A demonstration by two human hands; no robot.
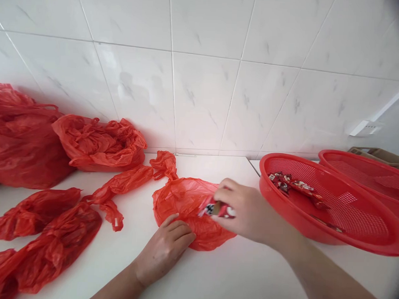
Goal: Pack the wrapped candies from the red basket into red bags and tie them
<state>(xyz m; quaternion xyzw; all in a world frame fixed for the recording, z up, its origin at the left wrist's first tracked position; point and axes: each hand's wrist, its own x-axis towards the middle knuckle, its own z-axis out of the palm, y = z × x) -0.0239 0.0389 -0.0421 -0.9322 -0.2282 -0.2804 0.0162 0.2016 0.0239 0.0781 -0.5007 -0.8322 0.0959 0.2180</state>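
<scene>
A red plastic bag (184,197) lies spread with its mouth wide on the white table. My left hand (168,249) closes on its near rim, thumb over the edge and the other fingers curled. Over the bag's right side, my right hand (239,208) grips small red printed packets (221,210); their exact number is partly hidden by my fingers. Right of that hand stands a red perforated plastic basket (354,231), with more small red packets (297,185) inside it.
Several knotted red bags (57,236) lie on the left of the table (207,282). Behind them are a fuller bag (24,142) and a bag of crumpled red plastic (103,141). A second red basket (367,168) stands at far right, near a brown tray (381,155). Tiled wall (205,88) behind.
</scene>
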